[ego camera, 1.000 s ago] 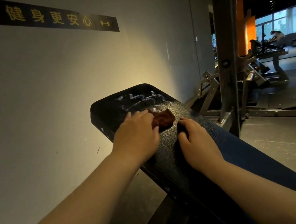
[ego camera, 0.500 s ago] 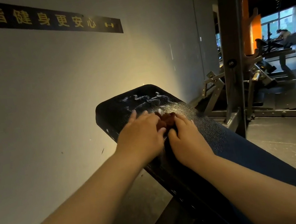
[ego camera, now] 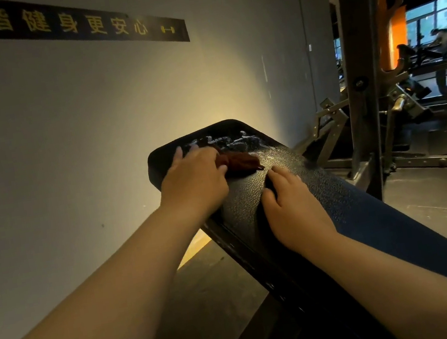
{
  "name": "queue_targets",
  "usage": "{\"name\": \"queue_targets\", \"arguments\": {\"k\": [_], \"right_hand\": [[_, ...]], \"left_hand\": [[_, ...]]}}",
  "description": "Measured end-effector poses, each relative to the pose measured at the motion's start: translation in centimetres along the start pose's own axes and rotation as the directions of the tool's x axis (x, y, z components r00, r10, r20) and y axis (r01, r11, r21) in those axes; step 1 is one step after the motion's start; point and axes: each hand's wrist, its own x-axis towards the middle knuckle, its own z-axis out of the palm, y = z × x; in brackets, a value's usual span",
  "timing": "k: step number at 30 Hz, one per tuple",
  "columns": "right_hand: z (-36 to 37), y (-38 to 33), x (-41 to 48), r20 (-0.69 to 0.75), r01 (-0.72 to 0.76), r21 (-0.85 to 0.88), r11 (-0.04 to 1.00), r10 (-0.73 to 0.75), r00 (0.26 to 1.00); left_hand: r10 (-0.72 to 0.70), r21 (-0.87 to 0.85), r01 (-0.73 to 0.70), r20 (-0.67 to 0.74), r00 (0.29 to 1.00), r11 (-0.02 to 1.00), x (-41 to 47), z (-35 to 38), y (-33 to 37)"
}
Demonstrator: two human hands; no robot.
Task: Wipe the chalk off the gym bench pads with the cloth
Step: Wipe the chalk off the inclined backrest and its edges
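"Grey wall (ego camera: 66, 134) filled the left half of the frame, didn't it?"

"It did. A dark sign (ego camera: 64, 27) with yellow characters ran across the upper left, its left end cut off by the frame edge."

"And the hands?"

"The left hand (ego camera: 193, 178) lay knuckles up at the far left corner of the black bench pad (ego camera: 336, 196). Its fingers were bent over the left end of the rust-brown cloth (ego camera: 240, 162), gripping it. The fingertips and that end of the cloth were hidden under the hand."

"Where did the cloth sit?"

"Bunched on the pad's far end, just beside the white chalk (ego camera: 241, 140) smeared above it, with its right tip pointing toward the right hand (ego camera: 291, 202). That hand rested palm down at centre frame, fingers loose, holding nothing, near the tip but apart from it."

"The surface?"

"Pebbled and glossy under a warm light. The nearer stretch looked dark blue and ran out of the lower right corner."

"And the room?"

"Dim. A steel upright (ego camera: 355, 48) stood right of the pad, and the machines behind it were too dark to make out. The floor (ego camera: 440, 209) was grey. Bright windows (ego camera: 441, 6) and a small blurred person (ego camera: 441, 35) showed at the far upper right."
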Motion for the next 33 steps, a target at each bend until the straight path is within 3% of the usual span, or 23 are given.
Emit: {"name": "queue_targets", "arguments": {"k": [3,5,9,11,16,19,22,24,28,30,33], "right_hand": [[0.0,-0.1,-0.1,0.007,-0.013,-0.015,1.0,0.013,1.0],[-0.1,-0.2,-0.1,0.006,-0.022,-0.01,1.0,0.023,1.0],[0.1,-0.1,0.1,-0.019,-0.01,0.003,1.0,0.01,1.0],[0.1,0.0,0.1,-0.016,-0.009,0.008,1.0,0.01,1.0],[0.1,0.2,0.0,0.001,-0.012,-0.004,1.0,0.012,1.0],[0.2,0.1,0.2,0.002,-0.016,-0.006,1.0,0.016,1.0],[0.2,0.0,0.1,0.003,-0.012,0.007,1.0,0.012,1.0],[0.1,0.0,0.1,0.011,-0.008,0.01,1.0,0.008,1.0],[0.0,0.1,0.1,0.018,-0.014,-0.003,1.0,0.014,1.0],[0.1,0.2,0.0,0.018,-0.021,0.011,1.0,0.021,1.0],[0.2,0.0,0.1,-0.002,-0.017,0.042,0.999,0.017,1.0]], "left_hand": [[-0.104,0.012,0.106,-0.075,0.992,0.994,1.2,-1.2,0.2],[-0.035,0.042,0.037,-0.06,0.998,0.998,0.7,-0.6,1.2],[0.154,0.017,-0.157,0.11,0.982,0.987,-0.9,1.2,1.8],[0.097,-0.007,-0.097,0.098,0.99,0.995,0.2,0.6,0.6],[-0.139,-0.027,0.137,-0.16,0.977,0.99,2.6,-0.2,-1.6],[-0.011,0.005,0.012,-0.103,0.995,1.0,1.2,1.2,0.4],[0.099,0.021,-0.1,0.04,0.994,0.995,0.1,1.4,0.5],[0.043,-0.037,-0.041,0.053,0.998,0.998,1.2,0.3,-1.0],[-0.124,-0.041,0.12,-0.121,0.985,0.992,2.8,-0.2,-2.3],[-0.044,0.014,0.046,-0.119,0.992,0.999,1.8,0.6,-0.6],[0.174,0.087,-0.177,0.041,0.984,0.98,-0.3,2.2,1.9]]}}
